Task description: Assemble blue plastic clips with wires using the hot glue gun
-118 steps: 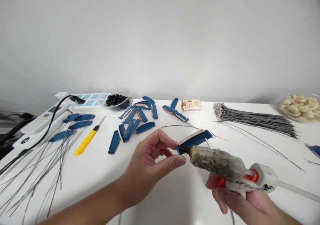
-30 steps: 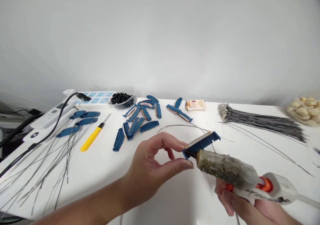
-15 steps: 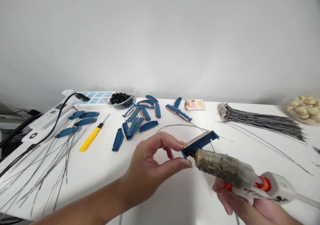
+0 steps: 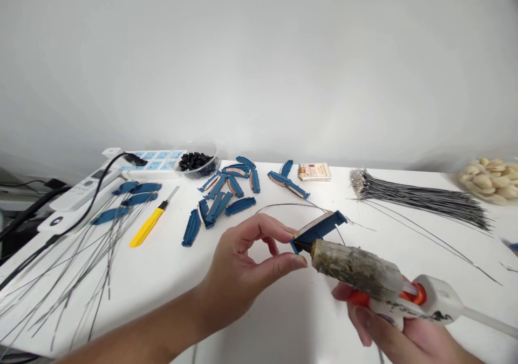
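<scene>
Piece (image 4: pixel 321 228): blue, long, with one bowed edge faced in a pale layer and a notched far end; held above the white table (image 4: pixel 275 321), near the middle, tilted up toward the right. Left hand (image 4: pixel 232 272): forefinger and thumb pinched on its near end.

Glue gun (image 4: pixel 356 267): white body, orange parts, barrel crusted grey-brown and rough; dark nozzle (image 4: pixel 304 246) at the near end of the piece. Right hand (image 4: pixel 399 339): wrapped around the grip, below the barrel.

Obscured: part of the lower edge of the piece, behind nozzle and barrel; the nozzle's very tip, hard to make out, as is any glue; most of the grip, under fingers. Cut off: the glue stick (image 4: pixel 488 322), translucent, at the right edge; both forearms.

Also: blue pieces (image 4: pixel 217 207), loosely heaped; screwdriver (image 4: pixel 146 227), smooth yellow handle, metal shaft; wires (image 4: pixel 421 196), thin, dark, bundled; clear round tub (image 4: pixel 217 150) of glossy black bits.
</scene>
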The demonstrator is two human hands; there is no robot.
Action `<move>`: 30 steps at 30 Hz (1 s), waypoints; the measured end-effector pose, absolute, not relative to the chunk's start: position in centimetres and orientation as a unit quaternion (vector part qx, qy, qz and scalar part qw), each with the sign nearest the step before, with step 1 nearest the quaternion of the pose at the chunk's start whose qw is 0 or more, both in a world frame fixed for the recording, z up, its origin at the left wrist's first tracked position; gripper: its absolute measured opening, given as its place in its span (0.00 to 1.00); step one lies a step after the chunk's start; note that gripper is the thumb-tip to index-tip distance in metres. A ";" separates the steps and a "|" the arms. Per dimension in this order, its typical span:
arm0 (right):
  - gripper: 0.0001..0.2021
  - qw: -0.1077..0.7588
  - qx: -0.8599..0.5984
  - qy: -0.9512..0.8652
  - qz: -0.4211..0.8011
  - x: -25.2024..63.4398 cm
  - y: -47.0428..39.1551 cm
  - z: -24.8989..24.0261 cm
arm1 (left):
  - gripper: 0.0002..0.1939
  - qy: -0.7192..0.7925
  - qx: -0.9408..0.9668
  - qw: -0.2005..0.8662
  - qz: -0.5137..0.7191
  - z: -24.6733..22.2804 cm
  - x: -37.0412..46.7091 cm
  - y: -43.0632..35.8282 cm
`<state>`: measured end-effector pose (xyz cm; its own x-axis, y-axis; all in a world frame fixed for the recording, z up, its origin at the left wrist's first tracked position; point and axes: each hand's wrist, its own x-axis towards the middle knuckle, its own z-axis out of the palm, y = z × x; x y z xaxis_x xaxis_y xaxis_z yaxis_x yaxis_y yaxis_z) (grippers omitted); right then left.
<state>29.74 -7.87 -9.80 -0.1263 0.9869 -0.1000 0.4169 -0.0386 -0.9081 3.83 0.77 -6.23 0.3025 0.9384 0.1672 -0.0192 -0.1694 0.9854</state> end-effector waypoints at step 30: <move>0.15 0.347 -0.504 -0.468 0.638 28.6 -4.9 -7.5 | 0.20 0.470 0.548 0.563 0.403 -7.6 3.5 2.5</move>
